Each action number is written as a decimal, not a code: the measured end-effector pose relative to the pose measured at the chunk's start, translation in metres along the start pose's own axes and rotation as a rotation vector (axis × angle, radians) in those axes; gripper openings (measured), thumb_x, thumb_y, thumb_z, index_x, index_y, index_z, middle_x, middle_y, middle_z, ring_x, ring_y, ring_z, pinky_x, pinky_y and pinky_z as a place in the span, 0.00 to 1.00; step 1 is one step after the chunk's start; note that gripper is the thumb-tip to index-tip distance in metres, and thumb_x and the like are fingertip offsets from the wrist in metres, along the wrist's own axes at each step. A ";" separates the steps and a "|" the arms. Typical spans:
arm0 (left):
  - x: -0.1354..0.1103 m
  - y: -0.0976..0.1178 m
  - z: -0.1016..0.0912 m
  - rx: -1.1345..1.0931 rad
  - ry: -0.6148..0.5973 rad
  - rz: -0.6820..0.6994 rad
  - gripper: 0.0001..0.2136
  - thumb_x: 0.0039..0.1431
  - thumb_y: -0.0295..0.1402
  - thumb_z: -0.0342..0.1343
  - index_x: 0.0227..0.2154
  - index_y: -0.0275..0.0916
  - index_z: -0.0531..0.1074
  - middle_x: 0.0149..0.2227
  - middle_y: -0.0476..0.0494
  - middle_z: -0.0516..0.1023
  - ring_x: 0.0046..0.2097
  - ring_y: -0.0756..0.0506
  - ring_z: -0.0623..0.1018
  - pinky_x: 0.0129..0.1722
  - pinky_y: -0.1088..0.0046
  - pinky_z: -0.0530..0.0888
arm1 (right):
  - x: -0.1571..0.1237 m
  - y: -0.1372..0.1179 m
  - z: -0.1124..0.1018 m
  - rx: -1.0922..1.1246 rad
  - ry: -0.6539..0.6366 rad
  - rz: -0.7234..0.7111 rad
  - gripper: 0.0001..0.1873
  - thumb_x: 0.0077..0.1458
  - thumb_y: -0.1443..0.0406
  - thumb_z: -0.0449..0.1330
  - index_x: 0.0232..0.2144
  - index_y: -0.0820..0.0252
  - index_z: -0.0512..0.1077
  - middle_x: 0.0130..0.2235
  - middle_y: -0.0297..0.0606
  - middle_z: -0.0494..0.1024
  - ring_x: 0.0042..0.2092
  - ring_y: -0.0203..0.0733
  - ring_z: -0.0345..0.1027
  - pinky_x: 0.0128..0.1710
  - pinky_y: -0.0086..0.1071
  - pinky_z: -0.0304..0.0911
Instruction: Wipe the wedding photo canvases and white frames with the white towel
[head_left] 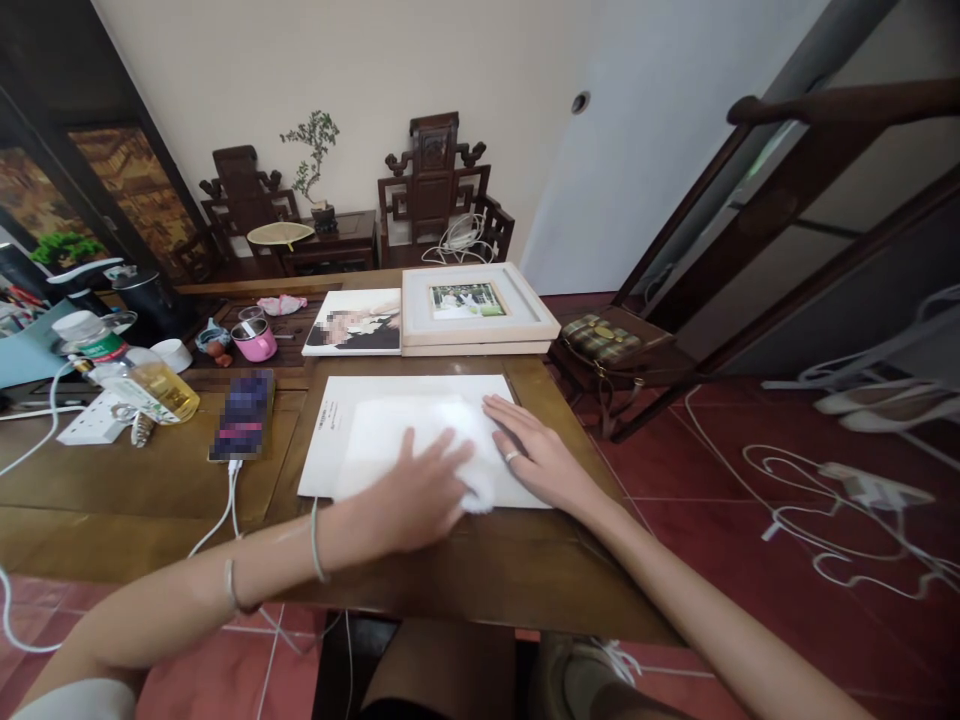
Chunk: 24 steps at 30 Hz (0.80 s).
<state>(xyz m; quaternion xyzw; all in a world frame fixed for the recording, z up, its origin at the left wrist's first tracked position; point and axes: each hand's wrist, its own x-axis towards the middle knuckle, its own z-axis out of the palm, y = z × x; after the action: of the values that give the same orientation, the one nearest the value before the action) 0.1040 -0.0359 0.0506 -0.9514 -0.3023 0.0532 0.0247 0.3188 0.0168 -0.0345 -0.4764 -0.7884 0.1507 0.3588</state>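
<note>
A flat white board (390,430) with small dark print near its left edge lies on the wooden table in front of me. My left hand (420,490), blurred by motion, is over its lower middle with some fingers spread. A crumpled white tissue (477,495) shows beneath that hand, most of it covered by the palm. My right hand (541,455), wearing a ring, rests flat on the board's right side with its fingers stretched out and nothing held.
Behind the board lie stacked framed pictures (480,305) and a photo panel (352,322). Toward the left are a phone (244,415) on a charging cable, a pink cup (255,340), a bottle of yellow liquid (169,390) and a power strip (95,418). A chair holds a plaid bag (600,340).
</note>
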 end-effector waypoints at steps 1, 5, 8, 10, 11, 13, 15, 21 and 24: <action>0.008 -0.015 -0.001 -0.035 -0.018 -0.035 0.11 0.64 0.29 0.48 0.42 0.36 0.75 0.64 0.34 0.59 0.66 0.32 0.56 0.56 0.39 0.63 | 0.000 -0.001 0.000 -0.004 -0.005 0.004 0.23 0.60 0.64 0.50 0.56 0.58 0.68 0.60 0.46 0.69 0.63 0.50 0.58 0.63 0.54 0.55; 0.022 -0.073 0.001 -0.225 -0.005 -0.123 0.13 0.69 0.33 0.43 0.46 0.35 0.72 0.64 0.35 0.61 0.68 0.37 0.53 0.59 0.43 0.60 | 0.000 -0.002 -0.002 -0.002 -0.016 0.007 0.23 0.61 0.63 0.49 0.56 0.61 0.69 0.60 0.48 0.69 0.63 0.51 0.58 0.63 0.54 0.54; 0.009 -0.099 0.009 -0.252 0.050 -0.215 0.15 0.70 0.34 0.41 0.48 0.36 0.71 0.65 0.37 0.57 0.68 0.38 0.50 0.62 0.45 0.54 | 0.000 -0.002 -0.002 0.017 -0.002 0.010 0.22 0.60 0.64 0.50 0.56 0.58 0.69 0.60 0.45 0.69 0.63 0.51 0.58 0.63 0.55 0.54; -0.007 -0.102 0.013 -0.237 0.057 -0.264 0.16 0.70 0.33 0.40 0.46 0.35 0.72 0.67 0.37 0.54 0.69 0.39 0.47 0.63 0.44 0.50 | 0.000 -0.002 -0.001 0.025 0.001 0.012 0.22 0.60 0.64 0.50 0.56 0.58 0.69 0.60 0.44 0.69 0.63 0.51 0.58 0.63 0.55 0.54; -0.016 -0.098 0.014 -0.229 0.048 -0.267 0.16 0.69 0.32 0.40 0.44 0.34 0.73 0.67 0.37 0.53 0.69 0.39 0.47 0.63 0.44 0.49 | 0.000 -0.002 -0.001 0.028 0.002 0.011 0.22 0.60 0.64 0.50 0.56 0.58 0.69 0.59 0.44 0.69 0.63 0.51 0.58 0.63 0.55 0.54; -0.035 -0.080 0.013 -0.212 0.024 -0.230 0.15 0.67 0.29 0.43 0.39 0.34 0.76 0.67 0.37 0.51 0.69 0.38 0.47 0.63 0.42 0.47 | 0.000 -0.002 0.000 0.031 0.006 0.006 0.22 0.60 0.64 0.50 0.56 0.57 0.69 0.59 0.44 0.69 0.63 0.51 0.58 0.63 0.55 0.54; -0.051 -0.051 0.012 -0.196 0.008 -0.150 0.12 0.63 0.26 0.47 0.35 0.35 0.78 0.68 0.38 0.50 0.69 0.36 0.46 0.63 0.40 0.46 | 0.000 -0.001 0.000 0.025 0.010 0.001 0.22 0.60 0.64 0.50 0.56 0.57 0.69 0.59 0.43 0.69 0.63 0.51 0.58 0.63 0.55 0.54; -0.063 0.008 0.007 -0.188 0.009 0.037 0.08 0.58 0.27 0.54 0.32 0.38 0.79 0.68 0.41 0.50 0.69 0.32 0.47 0.62 0.37 0.48 | 0.000 -0.001 0.000 -0.009 -0.002 -0.007 0.23 0.61 0.64 0.49 0.55 0.61 0.69 0.59 0.47 0.70 0.63 0.51 0.59 0.63 0.54 0.55; -0.042 -0.012 0.003 -0.197 -0.028 -0.006 0.10 0.62 0.26 0.50 0.37 0.39 0.77 0.67 0.41 0.53 0.69 0.35 0.48 0.61 0.37 0.52 | 0.000 -0.001 -0.001 -0.004 -0.004 0.005 0.22 0.60 0.63 0.49 0.55 0.59 0.69 0.59 0.46 0.69 0.63 0.51 0.58 0.63 0.55 0.55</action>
<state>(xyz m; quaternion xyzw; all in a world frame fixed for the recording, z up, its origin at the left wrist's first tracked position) 0.0632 -0.0504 0.0525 -0.9474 -0.3094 0.0365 -0.0731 0.3189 0.0158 -0.0331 -0.4786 -0.7883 0.1513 0.3559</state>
